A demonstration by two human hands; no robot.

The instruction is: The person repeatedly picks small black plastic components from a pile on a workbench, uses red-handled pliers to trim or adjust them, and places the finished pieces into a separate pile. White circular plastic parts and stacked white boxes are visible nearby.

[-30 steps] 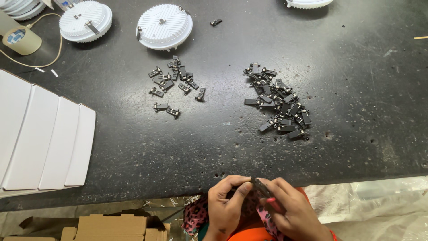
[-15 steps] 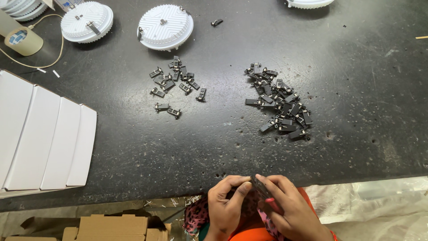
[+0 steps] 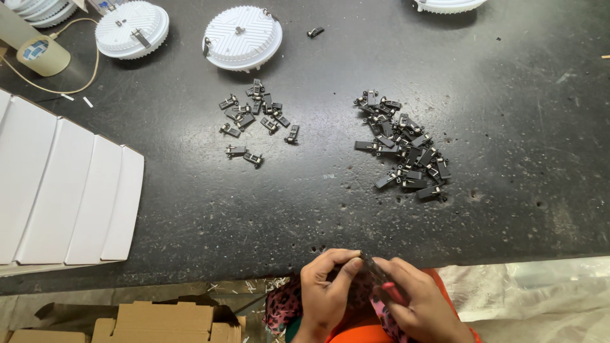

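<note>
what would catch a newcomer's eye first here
Two piles of small black metal clips on the dark worktop: a dense right pile and a looser left pile. Behind them lie round white ribbed lamp housings. At the near edge, the left hand and right hand pinch one small dark part together.

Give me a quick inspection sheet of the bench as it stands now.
Surface: black speckled benchtop, scuffed.
Job's things: small dark clip pinched between left hand and right hand, below the bench edge.
Clutter: two heaps of dark clips, smaller, larger; white round housings; stacked white panels.
Hands: both closed around the clip.
Cables: beige cord by a tape roll.
Surroundings: cardboard, plastic sheet.
</note>
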